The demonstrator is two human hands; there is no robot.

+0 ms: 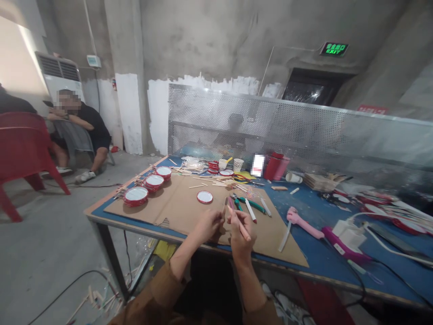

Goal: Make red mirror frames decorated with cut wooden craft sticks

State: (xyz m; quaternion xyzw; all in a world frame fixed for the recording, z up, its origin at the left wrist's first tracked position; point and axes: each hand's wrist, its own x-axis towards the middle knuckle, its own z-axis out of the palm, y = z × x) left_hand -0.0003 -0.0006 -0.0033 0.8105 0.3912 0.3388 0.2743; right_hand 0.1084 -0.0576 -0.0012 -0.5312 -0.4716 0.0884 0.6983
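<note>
Above the front edge of a cardboard sheet (179, 194), my right hand (241, 239) is closed round a pale wooden stick (242, 229). Just left of it, my left hand (209, 225) has its fingers pinched together; what they hold, if anything, is too small to make out. Beyond the hands lies a small red-rimmed drum (204, 197) with a white face. Green-handled pliers (259, 206) and a white rod with a red end (251, 211) rest close to my right hand.
Several red drums with sticks (135, 196) line the table's left side. Loose wooden sticks (221, 182) lie at the back. Rightward are a pink glue gun (304, 223), a purple power strip (345, 246) and cables. A perforated metal panel (209, 117) stands behind; a person (93, 122) sits far left.
</note>
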